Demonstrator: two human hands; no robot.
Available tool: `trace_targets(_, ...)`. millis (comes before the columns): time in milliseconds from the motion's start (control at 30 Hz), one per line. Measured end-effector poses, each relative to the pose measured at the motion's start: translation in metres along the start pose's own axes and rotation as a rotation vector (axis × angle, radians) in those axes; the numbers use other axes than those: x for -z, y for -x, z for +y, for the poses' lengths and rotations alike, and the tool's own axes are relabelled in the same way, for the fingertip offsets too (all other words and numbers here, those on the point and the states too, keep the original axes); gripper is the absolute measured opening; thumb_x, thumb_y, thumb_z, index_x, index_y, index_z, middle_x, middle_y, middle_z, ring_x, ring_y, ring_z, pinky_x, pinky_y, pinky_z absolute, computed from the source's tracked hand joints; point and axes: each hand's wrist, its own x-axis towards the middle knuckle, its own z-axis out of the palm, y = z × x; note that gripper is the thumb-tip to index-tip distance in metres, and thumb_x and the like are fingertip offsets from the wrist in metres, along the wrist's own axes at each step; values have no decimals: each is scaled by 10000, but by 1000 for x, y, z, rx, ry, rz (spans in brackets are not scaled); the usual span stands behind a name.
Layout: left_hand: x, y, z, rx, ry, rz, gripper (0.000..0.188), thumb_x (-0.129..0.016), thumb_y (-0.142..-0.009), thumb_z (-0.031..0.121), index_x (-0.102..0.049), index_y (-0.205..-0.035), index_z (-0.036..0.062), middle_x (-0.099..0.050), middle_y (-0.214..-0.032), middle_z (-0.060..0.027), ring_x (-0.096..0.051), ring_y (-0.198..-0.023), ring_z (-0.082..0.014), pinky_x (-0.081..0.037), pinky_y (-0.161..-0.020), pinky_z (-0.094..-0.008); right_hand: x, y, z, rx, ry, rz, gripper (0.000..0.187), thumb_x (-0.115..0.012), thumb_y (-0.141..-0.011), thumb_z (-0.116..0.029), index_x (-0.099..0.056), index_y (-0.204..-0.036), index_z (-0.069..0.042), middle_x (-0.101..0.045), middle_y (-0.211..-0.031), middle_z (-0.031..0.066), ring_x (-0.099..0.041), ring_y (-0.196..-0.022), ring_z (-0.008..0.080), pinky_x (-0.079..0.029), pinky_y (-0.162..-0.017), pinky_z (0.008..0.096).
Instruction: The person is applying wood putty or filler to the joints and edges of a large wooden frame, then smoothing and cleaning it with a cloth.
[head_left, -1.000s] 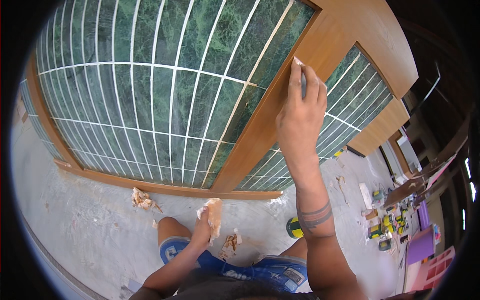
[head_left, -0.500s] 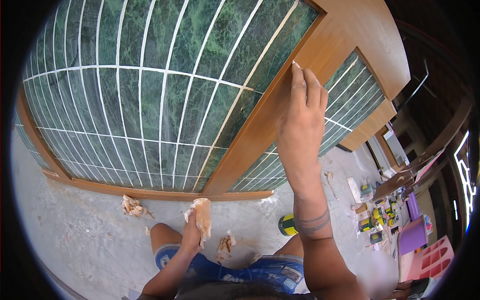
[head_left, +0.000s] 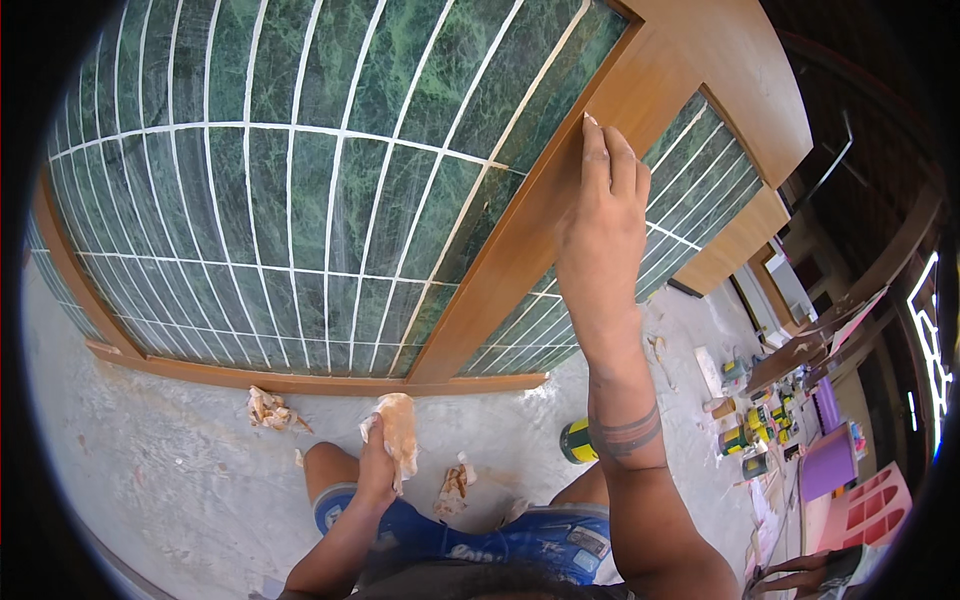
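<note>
My right hand (head_left: 605, 215) reaches up to the brown wooden frame (head_left: 520, 250), its fingers pressed together with their tips at the frame's inner edge. A small pale bit shows at the fingertips; what it is I cannot make out, and the thumb is hidden. Beside the frame lies a panel of green marbled tiles (head_left: 260, 185) with white lines between them; the line nearest my hand looks tan. Lower down, over my lap, my left hand (head_left: 376, 465) is closed round a crumpled rag (head_left: 398, 430) with orange-brown stains.
Stained crumpled wads lie on the grey floor, one wad (head_left: 272, 410) by the frame's lower rail and another wad (head_left: 456, 487) between my legs. A green and yellow can (head_left: 577, 441) stands near my right forearm. Several more cans (head_left: 735, 440), a purple object (head_left: 828, 466) and a pink one (head_left: 872, 512) are at the right.
My view has shifted slightly. The right fingertips remain at the frame edge, a touch higher in the picture, and the left hand still grips the rag.
</note>
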Motion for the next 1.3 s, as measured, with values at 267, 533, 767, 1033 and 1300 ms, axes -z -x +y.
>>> trace_targets(267,1,1,-3,-8,11,-25,619,-369,-1098,526,-460,-1450,24,-632,-1241,-132,-664,-1058,-222,-573,-854,-368,-2,-3,0,7,0,50,716,-568,-741,183,-493,-1441,53,-525,-1373,227,-520,-1216,416,-459,-1061,498)
trace_targets(533,-5,6,5,8,39,-13,660,-378,-1091,561,-481,-1450,17,-621,-1242,-108,-632,-1065,-181,-520,-885,-322,1,-4,0,-2,-11,28,723,-571,-732,189,-488,-1439,63,-521,-1376,235,-517,-1219,423,-449,-1070,504)
trace_targets(767,2,4,1,17,39,-46,648,-369,-1096,550,-489,-1445,18,-625,-1242,-101,-634,-1061,-178,-520,-878,-317,2,-4,-1,4,11,18,724,-567,-731,184,-484,-1441,69,-511,-1389,239,-516,-1211,420,-441,-1077,500)
trace_targets(1033,-4,8,3,11,49,-51,634,-352,-1102,542,-493,-1443,26,-632,-1218,-92,-633,-1044,-174,-518,-880,-317,5,-8,-1,10,34,4,708,-582,-741,171,-486,-1437,82,-515,-1385,239,-521,-1209,417,-435,-1073,495)
trace_targets(1300,-7,9,5,5,61,-55,624,-336,-1111,528,-493,-1442,22,-631,-1217,-93,-631,-1049,-171,-518,-886,-319,6,-7,-3,18,54,-8,687,-590,-749,167,-493,-1425,94,-518,-1376,241,-524,-1216,412,-437,-1067,493)
